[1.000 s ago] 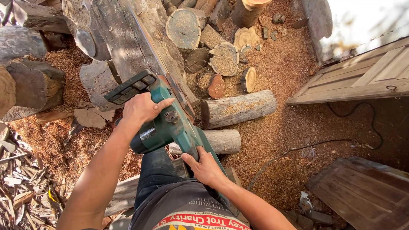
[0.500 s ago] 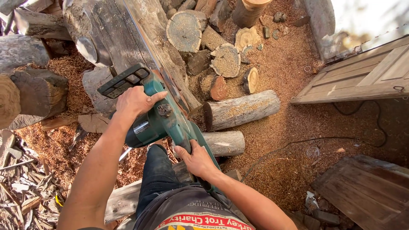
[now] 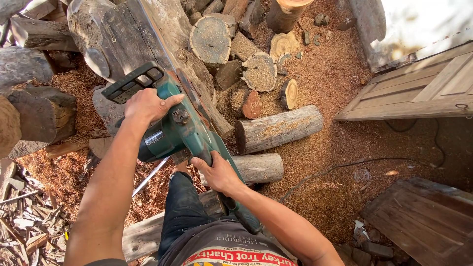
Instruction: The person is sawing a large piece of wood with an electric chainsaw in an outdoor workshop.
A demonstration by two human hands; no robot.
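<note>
Saw: we hold a green electric chainsaw with a black hand guard (image 3: 180, 130) over the sawdust-covered ground (image 3: 335, 162), its bar laid along a big grey weathered log (image 3: 118, 34).
Left hand (image 3: 147, 106): our fingers are wrapped over the front handle.
Right hand (image 3: 217, 172): our fingers are closed round the rear grip.
Nearby: two short cut logs (image 3: 278, 129) lie just beside the saw.
</note>
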